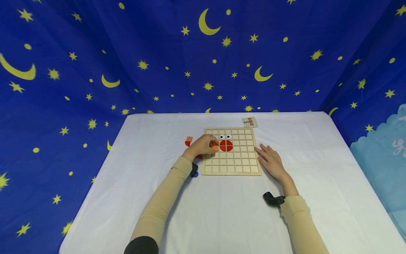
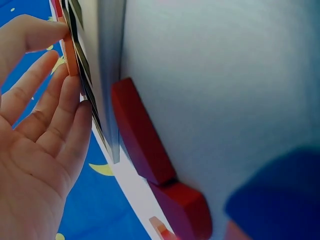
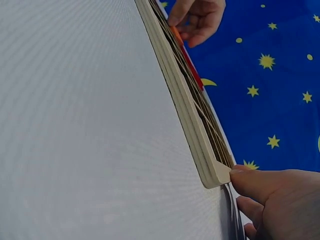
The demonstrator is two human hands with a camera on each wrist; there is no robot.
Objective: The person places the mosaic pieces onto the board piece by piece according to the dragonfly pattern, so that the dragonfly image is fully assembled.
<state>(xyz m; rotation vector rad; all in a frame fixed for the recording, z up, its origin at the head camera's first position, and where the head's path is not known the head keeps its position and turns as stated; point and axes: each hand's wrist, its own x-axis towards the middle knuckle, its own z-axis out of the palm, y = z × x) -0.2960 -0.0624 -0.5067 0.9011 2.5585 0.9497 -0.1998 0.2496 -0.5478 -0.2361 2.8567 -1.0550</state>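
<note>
A square wooden grid board (image 1: 231, 173) lies on the white table. My left hand (image 1: 201, 145) is over its left side, thumb and fingertips pinching an orange tile (image 1: 215, 148) at the board's surface; the left wrist view shows this orange tile (image 2: 70, 55) edge-on. Just right of it, red quarter-round pieces (image 1: 223, 143) form a disc on the grid. Two eye tiles (image 1: 229, 137) sit above the disc. My right hand (image 1: 271, 162) rests beside the board's right edge with fingers extended. In the right wrist view its thumb (image 3: 260, 184) touches the board's corner.
Left of the board lie a loose orange tile (image 1: 189, 138), a red piece (image 1: 188, 143) and a blue piece (image 1: 195, 174). More red pieces (image 2: 142, 132) lie beside the board's edge. A small pattern card (image 1: 250, 122) lies behind the board. Starry blue cloth (image 1: 177, 53) hangs around the table.
</note>
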